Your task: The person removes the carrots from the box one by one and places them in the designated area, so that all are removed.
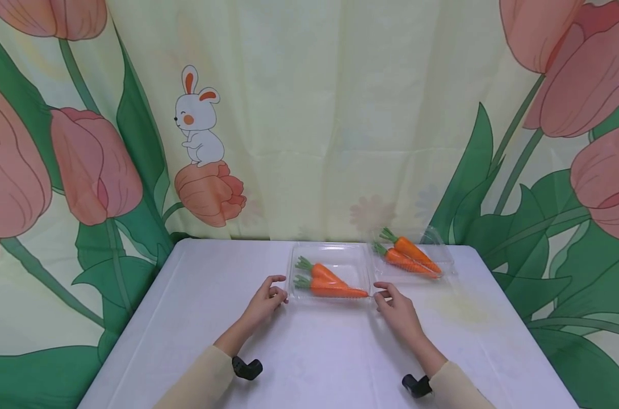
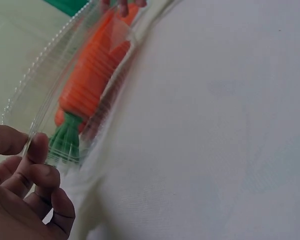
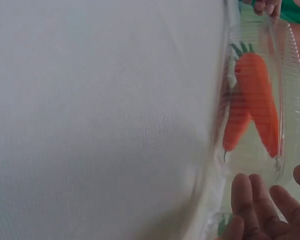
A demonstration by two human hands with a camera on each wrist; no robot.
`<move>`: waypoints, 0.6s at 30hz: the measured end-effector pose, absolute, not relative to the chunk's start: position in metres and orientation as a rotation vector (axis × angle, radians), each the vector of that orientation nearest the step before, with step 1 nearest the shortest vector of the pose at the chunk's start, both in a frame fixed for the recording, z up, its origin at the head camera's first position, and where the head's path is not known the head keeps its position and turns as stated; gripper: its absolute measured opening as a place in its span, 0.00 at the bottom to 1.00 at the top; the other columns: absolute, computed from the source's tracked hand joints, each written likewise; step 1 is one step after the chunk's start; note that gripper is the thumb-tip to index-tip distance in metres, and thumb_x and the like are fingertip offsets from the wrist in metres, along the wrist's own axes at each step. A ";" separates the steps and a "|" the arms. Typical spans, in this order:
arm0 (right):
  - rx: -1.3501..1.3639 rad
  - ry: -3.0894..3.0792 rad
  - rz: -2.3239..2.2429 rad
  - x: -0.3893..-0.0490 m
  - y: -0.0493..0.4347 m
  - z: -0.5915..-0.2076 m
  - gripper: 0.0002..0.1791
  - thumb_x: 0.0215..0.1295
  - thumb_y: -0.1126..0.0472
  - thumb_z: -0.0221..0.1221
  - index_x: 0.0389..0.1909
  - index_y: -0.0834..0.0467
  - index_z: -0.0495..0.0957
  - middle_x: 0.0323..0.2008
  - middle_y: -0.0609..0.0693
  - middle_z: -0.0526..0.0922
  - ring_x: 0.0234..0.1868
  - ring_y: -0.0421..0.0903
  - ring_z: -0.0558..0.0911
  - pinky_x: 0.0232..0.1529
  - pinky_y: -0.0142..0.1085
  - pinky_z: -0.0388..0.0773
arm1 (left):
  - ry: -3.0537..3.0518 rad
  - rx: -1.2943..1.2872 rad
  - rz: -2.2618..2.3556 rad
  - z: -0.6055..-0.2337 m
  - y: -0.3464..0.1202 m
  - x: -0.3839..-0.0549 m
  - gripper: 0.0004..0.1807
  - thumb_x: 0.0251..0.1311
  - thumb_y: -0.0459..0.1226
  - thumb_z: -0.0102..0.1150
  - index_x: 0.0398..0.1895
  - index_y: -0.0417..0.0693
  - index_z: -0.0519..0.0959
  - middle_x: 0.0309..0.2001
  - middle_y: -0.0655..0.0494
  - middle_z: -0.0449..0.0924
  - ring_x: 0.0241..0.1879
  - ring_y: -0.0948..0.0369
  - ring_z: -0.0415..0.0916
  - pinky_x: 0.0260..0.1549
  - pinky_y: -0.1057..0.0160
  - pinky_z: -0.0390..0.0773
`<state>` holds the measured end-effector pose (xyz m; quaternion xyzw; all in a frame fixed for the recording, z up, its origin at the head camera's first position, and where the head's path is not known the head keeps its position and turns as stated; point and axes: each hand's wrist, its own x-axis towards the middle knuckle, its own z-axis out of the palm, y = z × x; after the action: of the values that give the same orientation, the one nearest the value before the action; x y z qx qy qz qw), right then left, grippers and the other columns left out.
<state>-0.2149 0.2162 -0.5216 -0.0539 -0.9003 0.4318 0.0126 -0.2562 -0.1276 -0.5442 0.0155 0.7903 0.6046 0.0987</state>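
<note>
A clear plastic box [image 1: 358,258] lies near the far edge of the white table, with two orange carrots [image 1: 335,291] with green tops inside. At its left front corner, my left hand [image 1: 263,301] pinches the rim between thumb and fingertip; the other fingers curl below. In the left wrist view, the left hand [image 2: 27,185] overlaps the ribbed wall beside the green tops. Over at the right front corner, my right hand [image 1: 398,312] has its fingertips close to the wall. The right wrist view shows the right hand [image 3: 265,210] with thumb and fingers spread apart near the carrot tips.
A second clear plastic box [image 1: 444,250] with two carrots [image 1: 409,253] stands just right of the first, near the back edge. White cloth covers the table [image 1: 320,352]. Behind hangs a curtain [image 1: 299,113] printed with tulips and a rabbit.
</note>
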 end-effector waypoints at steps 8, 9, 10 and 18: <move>-0.245 -2.791 1.551 -0.209 0.217 -0.525 0.21 0.75 0.56 0.58 0.65 0.58 0.73 0.42 0.54 0.89 0.33 0.45 0.85 0.38 0.35 0.77 | 2.307 0.032 1.815 -0.547 -0.131 -0.243 0.26 0.72 0.35 0.56 0.72 0.48 0.67 0.36 0.53 0.83 0.32 0.58 0.74 0.30 0.66 0.73; -0.246 -2.786 1.563 -0.208 0.218 -0.524 0.20 0.75 0.56 0.58 0.63 0.59 0.74 0.41 0.54 0.89 0.33 0.45 0.85 0.38 0.35 0.78 | 2.303 0.031 1.826 -0.547 -0.131 -0.241 0.26 0.72 0.34 0.55 0.72 0.48 0.67 0.36 0.53 0.83 0.31 0.59 0.73 0.29 0.66 0.73; -0.254 -2.782 1.578 -0.208 0.218 -0.523 0.20 0.75 0.56 0.59 0.62 0.59 0.75 0.41 0.54 0.89 0.33 0.46 0.85 0.38 0.35 0.78 | 2.296 0.033 1.838 -0.547 -0.130 -0.239 0.27 0.72 0.34 0.55 0.73 0.48 0.67 0.35 0.53 0.83 0.29 0.59 0.73 0.29 0.67 0.73; -0.329 -2.763 1.663 -0.202 0.220 -0.521 0.21 0.70 0.57 0.64 0.58 0.63 0.76 0.40 0.57 0.88 0.31 0.46 0.84 0.37 0.35 0.80 | 2.243 0.066 1.927 -0.550 -0.125 -0.219 0.28 0.72 0.31 0.53 0.75 0.44 0.65 0.34 0.52 0.80 0.26 0.59 0.71 0.27 0.67 0.73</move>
<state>-0.2017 0.2196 -0.5206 -0.1013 -0.8513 0.5124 -0.0500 -0.2190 -0.1246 -0.5504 0.0221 0.7551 0.6487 0.0920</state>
